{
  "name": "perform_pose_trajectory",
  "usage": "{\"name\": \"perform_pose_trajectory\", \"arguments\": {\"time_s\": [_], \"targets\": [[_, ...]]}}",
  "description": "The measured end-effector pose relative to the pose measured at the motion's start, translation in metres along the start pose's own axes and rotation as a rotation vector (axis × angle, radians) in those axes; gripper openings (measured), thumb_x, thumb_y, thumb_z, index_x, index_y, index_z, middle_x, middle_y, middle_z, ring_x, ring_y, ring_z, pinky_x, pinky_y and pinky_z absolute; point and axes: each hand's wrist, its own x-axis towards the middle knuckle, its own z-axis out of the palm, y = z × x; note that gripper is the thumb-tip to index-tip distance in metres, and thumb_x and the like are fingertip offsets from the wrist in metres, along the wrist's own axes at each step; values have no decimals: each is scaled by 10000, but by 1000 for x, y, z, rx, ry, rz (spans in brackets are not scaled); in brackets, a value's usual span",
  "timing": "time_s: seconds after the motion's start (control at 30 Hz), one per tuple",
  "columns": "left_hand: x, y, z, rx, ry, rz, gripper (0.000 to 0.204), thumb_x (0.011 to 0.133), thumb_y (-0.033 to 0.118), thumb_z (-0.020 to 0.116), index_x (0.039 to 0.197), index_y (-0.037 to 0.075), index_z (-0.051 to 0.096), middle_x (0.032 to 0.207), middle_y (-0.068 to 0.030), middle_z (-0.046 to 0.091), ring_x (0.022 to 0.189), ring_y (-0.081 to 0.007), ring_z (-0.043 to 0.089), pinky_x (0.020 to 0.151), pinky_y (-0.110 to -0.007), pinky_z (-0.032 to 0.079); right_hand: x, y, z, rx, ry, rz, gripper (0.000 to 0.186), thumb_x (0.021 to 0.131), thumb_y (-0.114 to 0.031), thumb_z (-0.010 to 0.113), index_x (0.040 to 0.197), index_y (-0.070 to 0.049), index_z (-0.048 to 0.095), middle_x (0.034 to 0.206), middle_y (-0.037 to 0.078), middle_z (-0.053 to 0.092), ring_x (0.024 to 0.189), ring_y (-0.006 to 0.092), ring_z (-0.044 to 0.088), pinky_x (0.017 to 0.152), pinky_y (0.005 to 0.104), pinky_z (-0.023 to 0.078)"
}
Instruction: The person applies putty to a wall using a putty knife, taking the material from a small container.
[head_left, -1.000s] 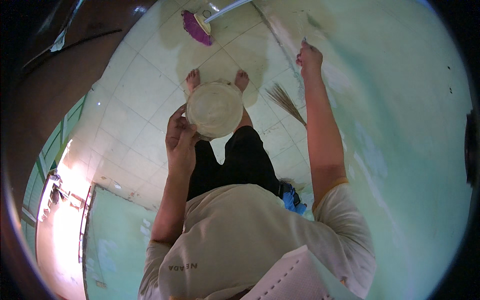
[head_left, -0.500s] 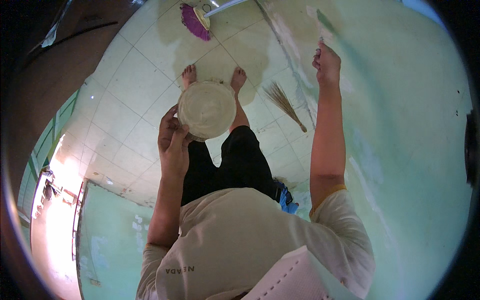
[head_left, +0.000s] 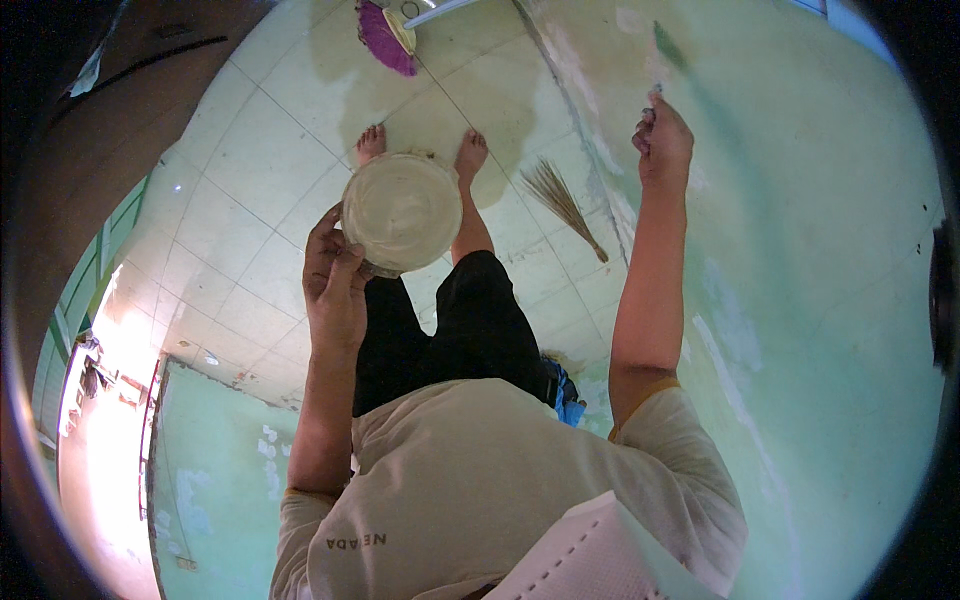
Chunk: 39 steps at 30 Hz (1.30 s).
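My left hand (head_left: 336, 265) grips the near-left rim of a round container of pale putty (head_left: 402, 212), thumb on top. It is held above my legs, with its paste-smeared top facing up and its edge crusted. On the right, my right arm is stretched out to the pale green wall (head_left: 780, 290). There my right hand (head_left: 664, 140) is closed, its fingers curled around something small and greyish at the fingertips that I cannot make out. Beside those fingers the wall carries whitish patches and a darker green mark (head_left: 668, 46).
A hand broom of thin sticks (head_left: 565, 212) lies on the tiled floor (head_left: 260, 180) near the wall. Beyond my feet is a purple-bristled broom (head_left: 385, 38) with a pale handle. A blue item (head_left: 568, 398) shows beside my hip. Bright light enters through an opening (head_left: 112, 470) at the left.
My left hand and the putty container have shifted slightly left. My right hand has moved slightly down and to the right along the wall, still closed.
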Motion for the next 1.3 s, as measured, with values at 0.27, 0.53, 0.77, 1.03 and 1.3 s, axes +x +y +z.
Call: {"name": "perform_pose_trajectory", "arguments": {"time_s": [0.27, 0.53, 0.77, 1.03, 1.3], "targets": [[1, -5, -1, 34, 23, 23, 437, 933, 22, 533, 1364, 6, 457, 1003, -63, 562, 900, -157, 650, 738, -348, 634, 93, 32, 36, -163, -152, 61, 208, 898, -187, 670, 819, -46, 539, 643, 34, 503, 477, 121, 427, 417, 278, 338], [4, -9, -3, 39, 39, -2, 438, 937, 33, 538, 1366, 1, 451, 1013, -66, 566, 932, -165, 652, 734, -351, 633, 101, 9, 30, 71, -58, 8, 155, 878, -111, 669, 796, -61, 547, 643, 23, 510, 475, 105, 423, 390, 246, 278], [7, -15, -9, 76, 22, -29, 464, 943, 74, 523, 1386, -17, 421, 1184, -133, 564, 1038, -255, 638, 786, -378, 613, 48, 28, 36, -90, -85, 22, 207, 892, -195, 672, 829, -48, 541, 654, 21, 484, 513, 118, 436, 445, 271, 334], [7, -17, -6, 73, 11, -15, 469, 934, 84, 537, 1381, -14, 430, 1166, -119, 554, 1029, -245, 632, 764, -373, 610, 85, 16, 58, 20, 7, 8, 164, 907, -145, 648, 828, -40, 550, 637, 33, 502, 471, 111, 417, 398, 259, 293], [9, -20, -7, 64, 26, -26, 476, 931, 83, 536, 1382, -20, 428, 1120, -104, 548, 1009, -239, 634, 769, -382, 617, 12, 18, 29, -86, 13, -69, 202, 913, -176, 630, 959, 14, 578, 667, 25, 508, 501, 118, 467, 414, 278, 356]]}}
